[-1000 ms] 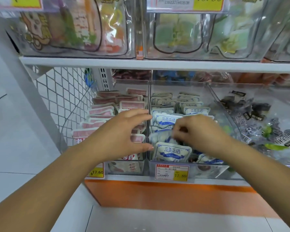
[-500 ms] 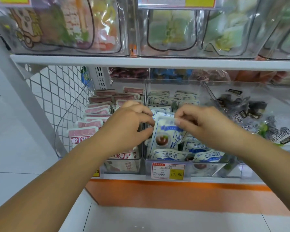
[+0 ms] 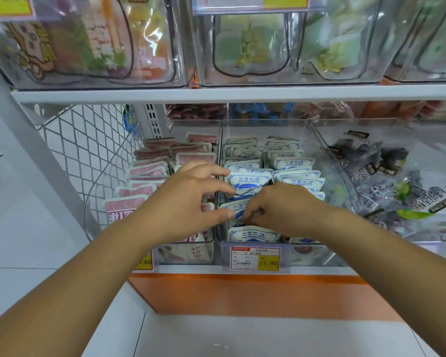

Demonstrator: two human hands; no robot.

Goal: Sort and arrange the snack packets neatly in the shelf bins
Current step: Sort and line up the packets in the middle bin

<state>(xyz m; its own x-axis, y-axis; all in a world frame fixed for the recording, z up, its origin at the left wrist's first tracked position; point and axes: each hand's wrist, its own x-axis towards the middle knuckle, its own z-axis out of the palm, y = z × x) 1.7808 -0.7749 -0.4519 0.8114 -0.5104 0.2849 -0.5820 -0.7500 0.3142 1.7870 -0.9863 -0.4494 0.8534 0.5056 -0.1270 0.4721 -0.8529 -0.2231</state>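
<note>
White-and-blue snack packets (image 3: 250, 180) stand in two rows in the clear middle bin (image 3: 265, 122). My right hand (image 3: 283, 207) reaches into the front of that bin, fingers curled round a white-and-blue packet (image 3: 236, 208) that leans in the left row. My left hand (image 3: 188, 199) hovers over the divider, fingers spread and loosely bent; fingertips touch the packets behind, thumb touches the leaning packet. Pink packets (image 3: 150, 170) fill the left bin (image 3: 186, 251).
The right bin (image 3: 358, 122) holds loose dark packets (image 3: 392, 173). A white shelf board (image 3: 216, 95) with large clear bins runs close above. Wire mesh (image 3: 88, 140) closes the left side. Price tags (image 3: 255, 257) hang on the bin fronts; an orange base (image 3: 242, 292) lies below.
The packet that both hands held upright above the bin half a second ago has gone down into the left row. Both hands sank with it; the left hand's grip loosened.
</note>
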